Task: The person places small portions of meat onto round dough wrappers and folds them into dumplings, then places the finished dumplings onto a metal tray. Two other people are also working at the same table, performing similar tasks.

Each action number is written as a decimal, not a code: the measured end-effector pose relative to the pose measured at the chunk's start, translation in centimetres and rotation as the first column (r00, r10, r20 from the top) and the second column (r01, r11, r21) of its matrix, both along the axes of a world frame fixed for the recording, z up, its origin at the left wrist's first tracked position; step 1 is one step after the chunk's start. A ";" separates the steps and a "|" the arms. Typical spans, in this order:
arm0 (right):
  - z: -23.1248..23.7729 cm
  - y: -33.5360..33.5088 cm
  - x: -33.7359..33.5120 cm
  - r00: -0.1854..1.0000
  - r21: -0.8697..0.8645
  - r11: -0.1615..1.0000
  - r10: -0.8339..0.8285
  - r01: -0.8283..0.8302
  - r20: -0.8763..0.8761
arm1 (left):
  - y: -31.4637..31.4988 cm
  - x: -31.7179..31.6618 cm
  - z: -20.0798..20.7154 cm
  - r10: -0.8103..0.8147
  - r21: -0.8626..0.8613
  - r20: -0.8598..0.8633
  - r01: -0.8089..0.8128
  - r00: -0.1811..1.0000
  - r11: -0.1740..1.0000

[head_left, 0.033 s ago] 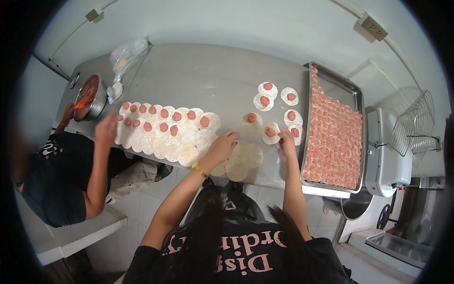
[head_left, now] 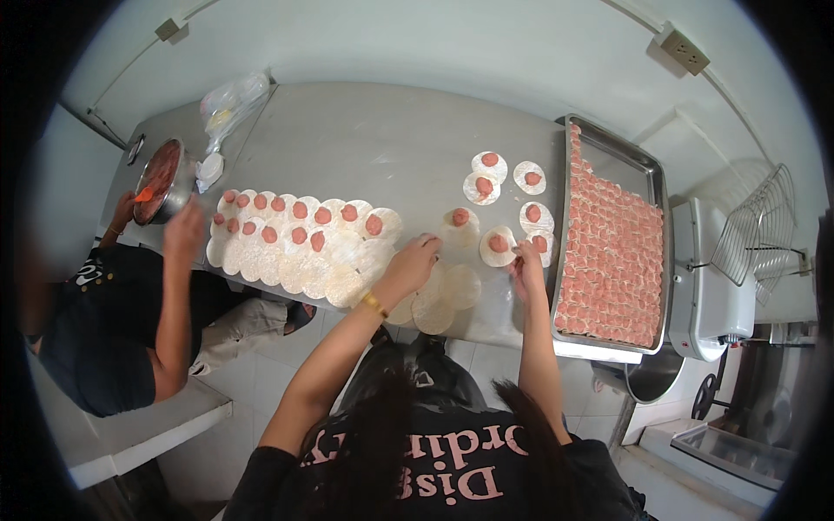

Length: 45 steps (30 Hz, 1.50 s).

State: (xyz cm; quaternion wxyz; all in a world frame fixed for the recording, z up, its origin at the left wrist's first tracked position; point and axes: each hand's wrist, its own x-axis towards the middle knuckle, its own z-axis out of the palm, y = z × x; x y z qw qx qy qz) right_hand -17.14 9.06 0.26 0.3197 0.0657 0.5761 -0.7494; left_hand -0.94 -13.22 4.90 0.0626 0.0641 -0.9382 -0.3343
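Note:
My right hand (head_left: 527,271) pinches the right edge of a round dough wrapper (head_left: 487,253) with a ball of pink minced meat (head_left: 498,244) on it. My left hand (head_left: 415,263) hovers low beside the wrapper rows, its fingers drawn together; what they hold, if anything, is hidden. Under and beside that hand lie several bare wrappers (head_left: 434,314). Another meat-topped wrapper (head_left: 470,230) rests between my hands, and more (head_left: 531,166) lie scattered beyond. On the left, overlapping wrappers (head_left: 287,260) form rows, the far ones dotted with meat.
A deep metal tray (head_left: 569,174), largely filled with meat-topped pieces, stands to the right. Past it are a white appliance (head_left: 708,286) and a wire rack (head_left: 756,234). At far left, a co-worker's hand (head_left: 184,227) is by a metal bowl (head_left: 182,187) of minced meat; a plastic bag (head_left: 230,108) lies behind.
The co-worker's near hand has moved left, from the edge of the wrapper rows to the bowl. My own hands are almost where they were.

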 end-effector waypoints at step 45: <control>1.4 4.3 14.6 0.936 0.195 0.916 -0.334 0.351 -0.113 | 10.6 0.1 -4.0 -0.110 0.550 0.166 0.001 0.980 0.835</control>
